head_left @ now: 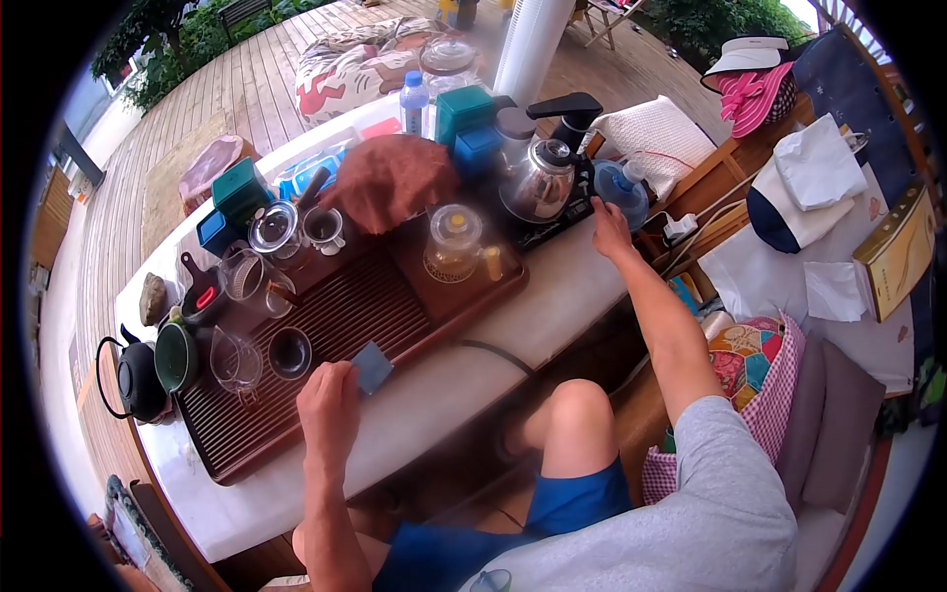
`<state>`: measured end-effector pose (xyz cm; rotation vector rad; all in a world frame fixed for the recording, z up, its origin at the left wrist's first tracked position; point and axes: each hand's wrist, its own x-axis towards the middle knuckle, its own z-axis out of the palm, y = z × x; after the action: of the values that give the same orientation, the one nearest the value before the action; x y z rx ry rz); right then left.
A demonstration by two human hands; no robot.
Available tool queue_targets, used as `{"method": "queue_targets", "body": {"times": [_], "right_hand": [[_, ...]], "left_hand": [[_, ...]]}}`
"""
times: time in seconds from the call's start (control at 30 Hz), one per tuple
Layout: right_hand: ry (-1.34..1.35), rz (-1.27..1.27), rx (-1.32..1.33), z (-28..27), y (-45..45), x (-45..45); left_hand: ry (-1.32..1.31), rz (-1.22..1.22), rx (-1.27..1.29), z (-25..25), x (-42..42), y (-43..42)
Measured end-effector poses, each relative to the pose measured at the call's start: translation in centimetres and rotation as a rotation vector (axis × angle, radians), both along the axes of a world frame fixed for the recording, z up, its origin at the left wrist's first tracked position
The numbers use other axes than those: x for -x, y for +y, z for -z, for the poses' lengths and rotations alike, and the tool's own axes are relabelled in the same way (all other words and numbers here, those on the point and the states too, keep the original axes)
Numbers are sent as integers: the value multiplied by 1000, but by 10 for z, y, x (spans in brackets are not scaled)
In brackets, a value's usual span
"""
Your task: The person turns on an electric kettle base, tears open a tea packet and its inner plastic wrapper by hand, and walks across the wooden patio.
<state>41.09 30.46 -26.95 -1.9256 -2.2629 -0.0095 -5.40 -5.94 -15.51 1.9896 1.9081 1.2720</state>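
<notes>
My left hand [329, 397] is closed, pinching a flat blue-grey square [372, 368] over the front edge of the brown slatted tea tray [355, 308]. I cannot make out what the square is. A small dark cup [290, 352] and a glass pitcher [236, 360] stand on the tray just left of it. My right hand [611, 227] reaches to the right end of the black hot plate [538, 231], fingers stretched out and holding nothing visible. Beside it are a steel-and-glass kettle [545, 183] and a blue-tinted water jug [621, 189]. A glass teapot [455, 232] sits at the tray's right end.
A brown cloth [393, 178] covers something behind the tray. Green and blue boxes [465, 113], a water bottle [414, 104] and a black iron kettle [142, 380] also occupy the white table [552, 340]. To the right is a bench with a checked bag [755, 380].
</notes>
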Motion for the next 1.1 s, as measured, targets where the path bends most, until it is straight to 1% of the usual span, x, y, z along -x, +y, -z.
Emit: {"method": "queue_targets", "body": {"times": [0.07,0.13,0.23,0.33,0.53,0.63,0.73,0.77,0.83,0.93,1.03,1.1], "right_hand": [[-10,26,52,-3,-1,4],[3,26,84,-20,-1,10],[77,-26,6,-17,-2,5],[89,-103,-132,-10,-11,7],[89,-121,-177,-10,-14,15],[11,-48,81,-14,-13,16],[-13,-136,-127,-12,-9,13],[25,-106,-129,-12,-10,11],[102,-46,-134,-30,-25,19],[139,8,-121,-9,-32,9],[159,-2,-171,9,-46,-2],[164,-13,-157,13,-49,-7]], "left_hand": [[1,3,3,1,1,0],[-5,5,9,1,0,0],[-4,1,3,0,0,1],[-10,-6,6,0,-1,0],[-10,-7,4,1,0,-2],[-1,-8,-2,1,1,-2],[14,-29,39,0,2,-4],[7,-26,38,-1,2,-4],[-5,-19,36,-3,2,-4],[-22,-21,34,-3,2,-6],[-40,-25,42,-3,1,-7],[-40,-29,36,-3,0,-7]]}}
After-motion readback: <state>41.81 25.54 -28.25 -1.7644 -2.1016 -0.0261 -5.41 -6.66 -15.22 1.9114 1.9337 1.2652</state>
